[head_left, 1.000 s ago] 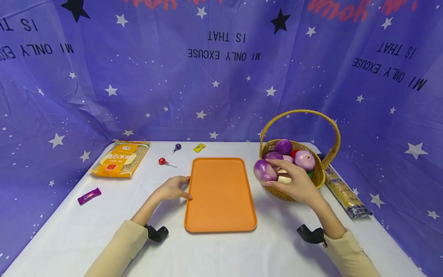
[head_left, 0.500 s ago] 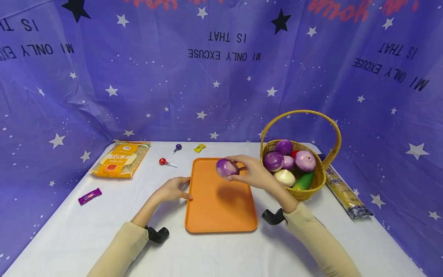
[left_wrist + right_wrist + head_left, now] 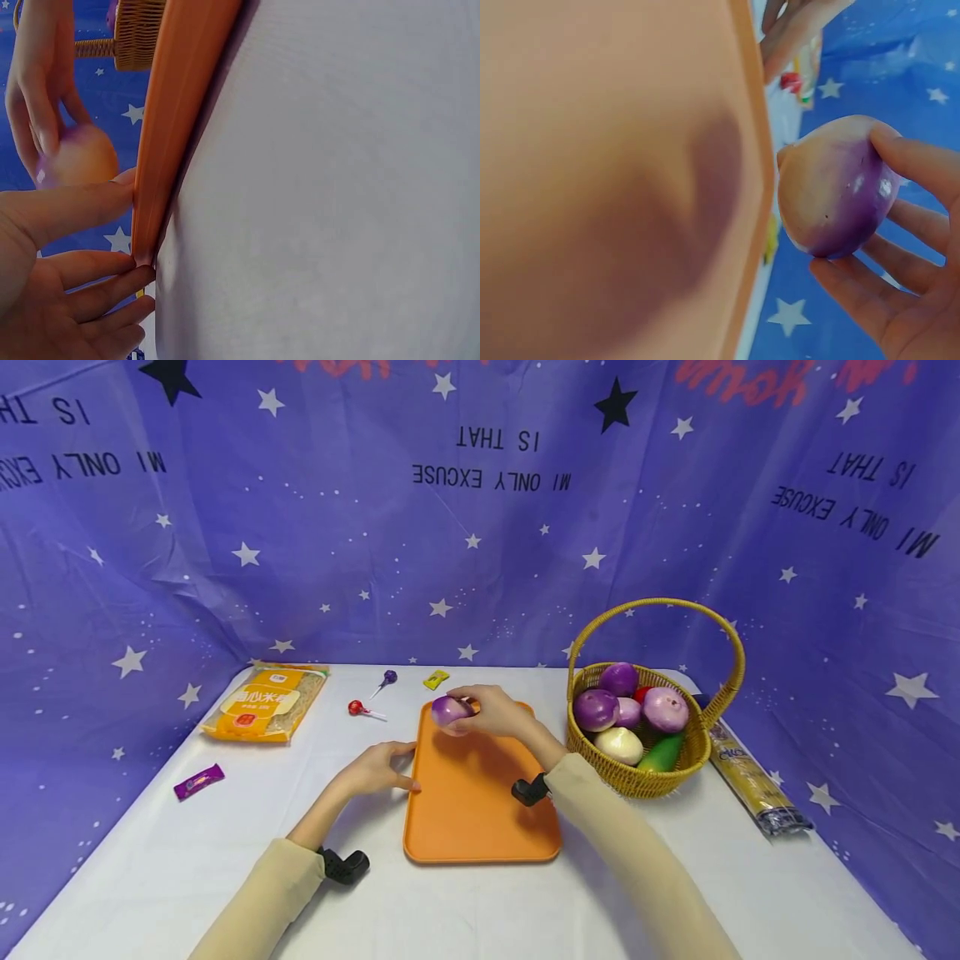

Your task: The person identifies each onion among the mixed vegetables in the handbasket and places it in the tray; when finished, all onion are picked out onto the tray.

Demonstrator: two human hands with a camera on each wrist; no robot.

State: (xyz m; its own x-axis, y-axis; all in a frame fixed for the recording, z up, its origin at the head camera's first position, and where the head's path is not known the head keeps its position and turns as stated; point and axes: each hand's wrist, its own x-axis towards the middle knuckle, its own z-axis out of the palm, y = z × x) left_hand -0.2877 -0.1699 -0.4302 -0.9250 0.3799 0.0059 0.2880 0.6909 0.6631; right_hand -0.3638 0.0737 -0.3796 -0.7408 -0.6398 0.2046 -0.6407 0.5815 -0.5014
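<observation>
My right hand pinches a purple-and-white turnip over the far left part of an orange tray. In the right wrist view the turnip has its thumb on one side and fingertips on the other, its pale end toward the tray. A shadow falls on the tray beneath it. My left hand touches the tray's left edge, thumb and fingers spread along it. The left wrist view has the left thumb at the rim and the other fingertips against the side near the tablecloth.
Right of the tray stands a wicker basket with a tall handle and several vegetables. A long yellow packet lies beside it. Leftward are a grain bag, a purple wrapped sweet, two lollipops and a yellow sweet.
My right hand has carried the turnip left from beside the basket to above the tray's far left part. My left hand has stayed at the tray's edge.
</observation>
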